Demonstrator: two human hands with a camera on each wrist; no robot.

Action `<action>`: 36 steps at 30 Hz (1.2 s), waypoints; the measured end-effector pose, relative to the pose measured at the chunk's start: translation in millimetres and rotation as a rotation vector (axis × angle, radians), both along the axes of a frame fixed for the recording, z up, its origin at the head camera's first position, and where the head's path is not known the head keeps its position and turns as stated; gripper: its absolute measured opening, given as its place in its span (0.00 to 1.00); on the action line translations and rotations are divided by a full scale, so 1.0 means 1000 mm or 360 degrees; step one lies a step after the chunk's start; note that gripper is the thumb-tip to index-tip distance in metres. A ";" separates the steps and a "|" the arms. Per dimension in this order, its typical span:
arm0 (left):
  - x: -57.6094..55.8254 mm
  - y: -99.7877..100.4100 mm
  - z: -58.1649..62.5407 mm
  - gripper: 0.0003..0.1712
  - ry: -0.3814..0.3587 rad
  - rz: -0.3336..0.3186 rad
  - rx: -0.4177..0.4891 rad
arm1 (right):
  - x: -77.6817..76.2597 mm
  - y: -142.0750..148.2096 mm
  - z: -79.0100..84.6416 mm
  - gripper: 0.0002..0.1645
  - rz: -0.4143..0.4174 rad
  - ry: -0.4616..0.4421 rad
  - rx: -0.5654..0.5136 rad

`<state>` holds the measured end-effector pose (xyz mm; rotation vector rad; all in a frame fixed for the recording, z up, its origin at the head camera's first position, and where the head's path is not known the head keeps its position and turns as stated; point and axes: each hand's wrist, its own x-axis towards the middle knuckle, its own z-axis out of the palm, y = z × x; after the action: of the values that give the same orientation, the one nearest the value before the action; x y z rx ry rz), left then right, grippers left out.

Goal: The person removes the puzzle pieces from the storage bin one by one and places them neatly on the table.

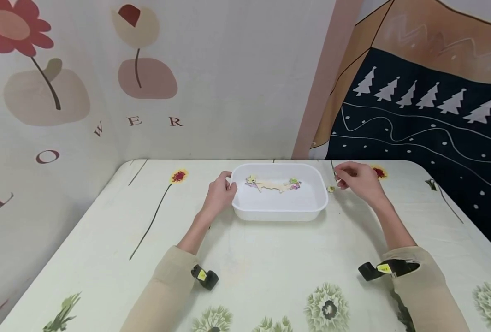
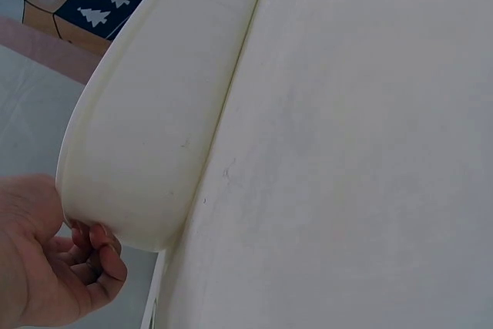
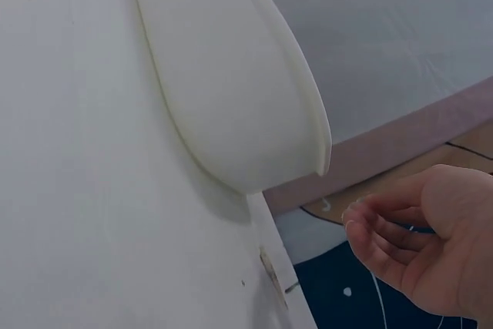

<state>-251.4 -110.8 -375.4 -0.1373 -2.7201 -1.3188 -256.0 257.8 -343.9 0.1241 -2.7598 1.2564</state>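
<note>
The table (image 1: 270, 276) has lots of bare room near the person. Farther back, the left hand (image 1: 220, 193) curls its fingers on the left rim of one white tray (image 1: 278, 213). The right hand (image 1: 359, 180), just right of it, pinches a thin thread (image 3: 377, 290); one small bead (image 1: 330, 188) lies between.

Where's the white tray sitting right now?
In the head view the white tray sits on the table at its far middle, between both hands: the left hand holds its left rim, and the right hand is just off its right side.

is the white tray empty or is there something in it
Not empty: the white tray holds a flat cutout figure lying on its floor near the far wall; the left hand grips its rim.
</note>
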 end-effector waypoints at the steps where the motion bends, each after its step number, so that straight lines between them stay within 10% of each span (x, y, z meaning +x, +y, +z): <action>1: 0.000 0.000 0.000 0.25 0.0001 -0.0002 0.0002 | 0.001 -0.002 0.002 0.19 -0.0004 0.0009 -0.0005; 36: -0.005 -0.002 -0.002 0.26 -0.0014 -0.0023 0.0012 | -0.007 -0.081 -0.011 0.16 0.0296 0.0041 0.0077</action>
<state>-256.0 -112.3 -377.9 -0.1511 -2.7264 -1.3361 -262.5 176.8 -354.4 0.4063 -2.8118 1.2177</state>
